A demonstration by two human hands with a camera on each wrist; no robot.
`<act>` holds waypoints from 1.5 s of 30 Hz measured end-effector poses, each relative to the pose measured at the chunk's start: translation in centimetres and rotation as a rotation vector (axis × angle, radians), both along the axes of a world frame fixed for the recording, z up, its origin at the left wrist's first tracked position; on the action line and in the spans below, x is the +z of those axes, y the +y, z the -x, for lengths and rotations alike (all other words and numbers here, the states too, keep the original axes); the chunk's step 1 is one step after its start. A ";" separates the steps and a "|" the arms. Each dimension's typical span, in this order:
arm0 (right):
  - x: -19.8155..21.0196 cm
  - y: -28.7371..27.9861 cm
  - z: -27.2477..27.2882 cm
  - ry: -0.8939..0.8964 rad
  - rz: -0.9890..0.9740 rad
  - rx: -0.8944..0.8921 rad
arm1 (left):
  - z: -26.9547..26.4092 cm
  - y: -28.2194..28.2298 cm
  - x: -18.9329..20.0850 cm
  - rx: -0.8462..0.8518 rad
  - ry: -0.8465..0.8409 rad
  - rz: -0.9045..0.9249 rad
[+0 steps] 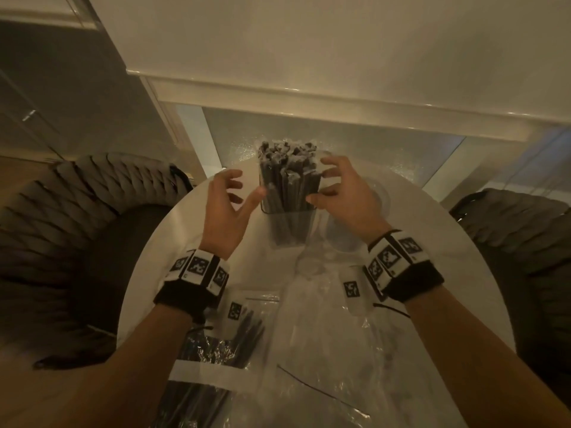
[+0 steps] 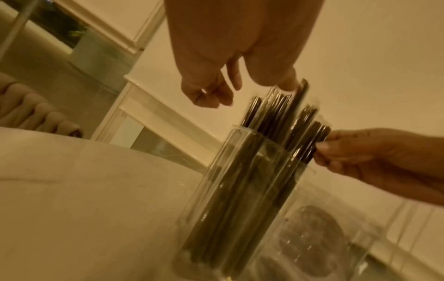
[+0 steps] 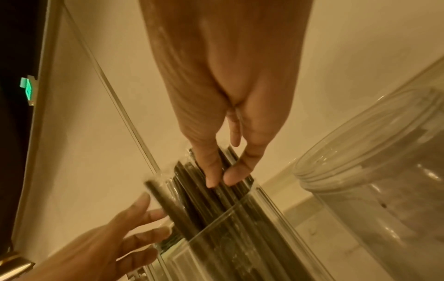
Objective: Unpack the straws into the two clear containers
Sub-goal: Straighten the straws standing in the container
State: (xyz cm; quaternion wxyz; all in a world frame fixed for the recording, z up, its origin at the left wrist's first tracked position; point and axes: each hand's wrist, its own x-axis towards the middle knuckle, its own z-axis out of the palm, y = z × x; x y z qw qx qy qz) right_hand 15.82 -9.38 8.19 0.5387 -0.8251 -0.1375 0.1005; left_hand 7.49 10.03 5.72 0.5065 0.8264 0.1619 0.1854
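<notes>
A square clear container (image 1: pixel 290 227) stands mid-table, packed with black wrapped straws (image 1: pixel 287 171) that stick out above its rim. My left hand (image 1: pixel 228 208) is on its left with fingers spread, the thumb tip against the straws. My right hand (image 1: pixel 343 196) is on the right, with its thumb and fingertips resting against the side of the bundle. The right wrist view shows those fingertips (image 3: pixel 216 175) lying on the straws (image 3: pixel 192 205), with the left hand (image 3: pixel 113 241) spread beside them. A round clear jar (image 3: pixel 374 190) stands just right of the square container, partly hidden under my right hand in the head view.
Plastic bags with black straws (image 1: pixel 244 338) lie on the white round table (image 1: pixel 167 261) under my left forearm. Crumpled clear wrap (image 1: pixel 327 350) covers the near middle. Grey woven chairs stand at the left (image 1: pixel 77 211) and right (image 1: pixel 519 242). A white wall ledge runs behind the table.
</notes>
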 end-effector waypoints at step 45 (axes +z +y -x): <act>-1.5 1.6 0.0 0.068 0.114 0.051 | -8.6 3.1 1.3 -0.547 0.452 0.008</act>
